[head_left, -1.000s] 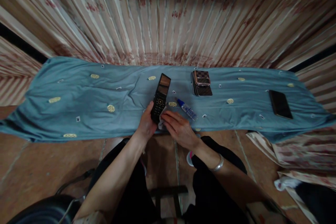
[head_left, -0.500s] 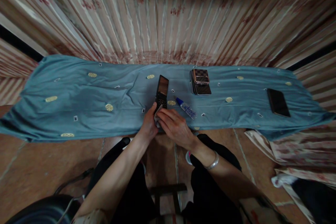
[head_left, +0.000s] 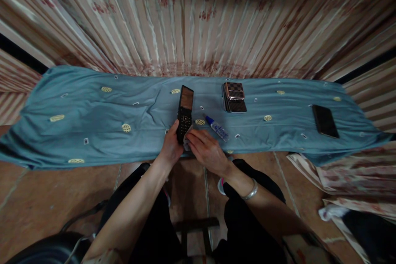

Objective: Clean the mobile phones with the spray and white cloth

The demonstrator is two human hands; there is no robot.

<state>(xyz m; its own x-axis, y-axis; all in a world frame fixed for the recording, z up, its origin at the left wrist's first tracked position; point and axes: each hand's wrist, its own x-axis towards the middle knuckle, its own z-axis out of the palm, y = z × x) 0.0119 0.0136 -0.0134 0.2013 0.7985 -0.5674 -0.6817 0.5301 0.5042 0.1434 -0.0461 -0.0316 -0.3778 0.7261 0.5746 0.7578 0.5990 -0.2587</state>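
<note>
Your left hand (head_left: 171, 147) is clamped around the lower, keypad end of an open black flip phone (head_left: 185, 112), thumb on its left side, holding it tilted above the near edge of the blue cloth (head_left: 93, 111) that covers the low surface before you. Your right hand (head_left: 204, 151) has its fingers together, pinching a small pale wipe (head_left: 187, 137) against the phone's bottom right corner. The phone's screen half points toward the far edge of the cloth, roughly midway along its length. Just right of the phone, a small clear bottle with a blue cap (head_left: 217, 127) lies on its side on the cloth. Beyond it, near the far edge, sits a stack of closed phones with a checkered top (head_left: 234, 97). A dark flat phone (head_left: 324, 121) lies well apart, toward the cloth's right end. A silver bangle (head_left: 251, 192) circles your right wrist.
</note>
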